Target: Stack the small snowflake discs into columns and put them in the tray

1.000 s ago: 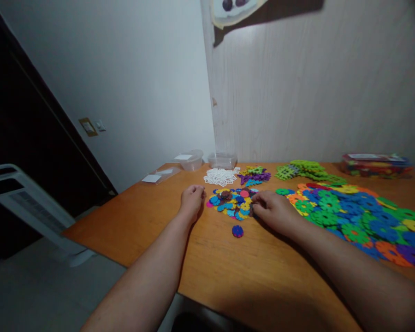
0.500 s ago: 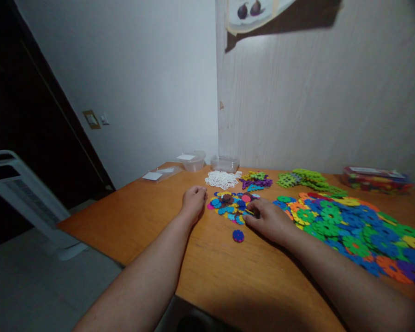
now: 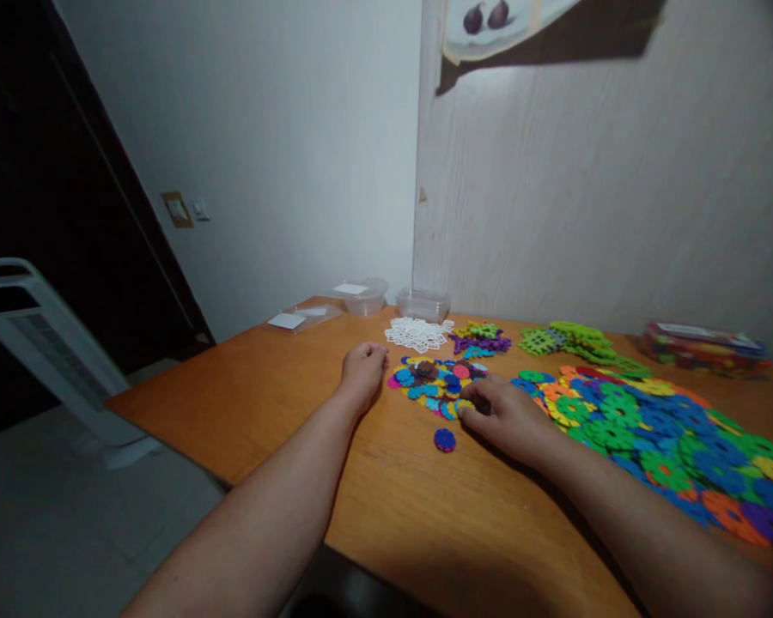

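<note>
My left hand (image 3: 362,376) rests on the table just left of a small pile of notched plastic discs (image 3: 418,392). Its fingers are curled closed, and whatever they may hold is hidden. At the pile's right side, my right hand (image 3: 499,414) has its thumb and index finger about a small yellow disc (image 3: 465,405). Blue, brown, red, yellow and pink discs overlap in the pile. Nearer to me, a dark blue disc with a pinkish edge (image 3: 445,440) lies apart on the wood, seemingly on top of another disc.
Large flower-shaped pieces (image 3: 670,438) spread across the right. Behind the discs lie white lattice pieces (image 3: 418,334), purple pieces (image 3: 489,343) and lime-green pieces (image 3: 576,339). Clear tubs (image 3: 423,305), a plastic bag (image 3: 306,318) and a filled box (image 3: 705,348) stand or lie farther back.
The view has shifted slightly. My right thumb and index finger have come down at the yellow disc, which now shows its flat face. My left hand stays in place.
</note>
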Available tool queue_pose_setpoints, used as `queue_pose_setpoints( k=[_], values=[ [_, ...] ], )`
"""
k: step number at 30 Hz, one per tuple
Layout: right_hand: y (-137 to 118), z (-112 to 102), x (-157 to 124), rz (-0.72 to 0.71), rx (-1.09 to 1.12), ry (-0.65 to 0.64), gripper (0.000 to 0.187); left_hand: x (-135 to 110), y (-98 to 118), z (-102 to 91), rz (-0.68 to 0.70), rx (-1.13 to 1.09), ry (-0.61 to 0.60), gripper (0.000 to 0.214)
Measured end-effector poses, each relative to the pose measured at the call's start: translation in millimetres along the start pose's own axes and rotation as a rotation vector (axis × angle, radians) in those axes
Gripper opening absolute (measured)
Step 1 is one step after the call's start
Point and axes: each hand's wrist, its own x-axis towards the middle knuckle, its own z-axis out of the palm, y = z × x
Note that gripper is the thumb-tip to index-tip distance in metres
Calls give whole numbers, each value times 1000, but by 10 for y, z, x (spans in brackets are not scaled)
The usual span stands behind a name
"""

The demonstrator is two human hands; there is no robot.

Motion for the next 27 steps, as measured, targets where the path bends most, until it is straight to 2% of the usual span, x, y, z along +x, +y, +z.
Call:
queue_pose_setpoints(
  k=[11, 17, 20, 27],
  values=[
    [0, -57, -13, -4, 17, -7, 19, -6, -7, 0, 9, -19, -2, 18],
    [69, -70, -52, 6, -11, -34, 24, 3, -8, 6, 0, -36, -6, 16],
    [104, -50, -45, 0, -34, -54, 20, 11, -11, 12, 1, -24, 5, 16],
    [73, -68, -47, -21, -82, -27, 20, 1, -11, 15, -1, -22, 5, 16]
  ],
)
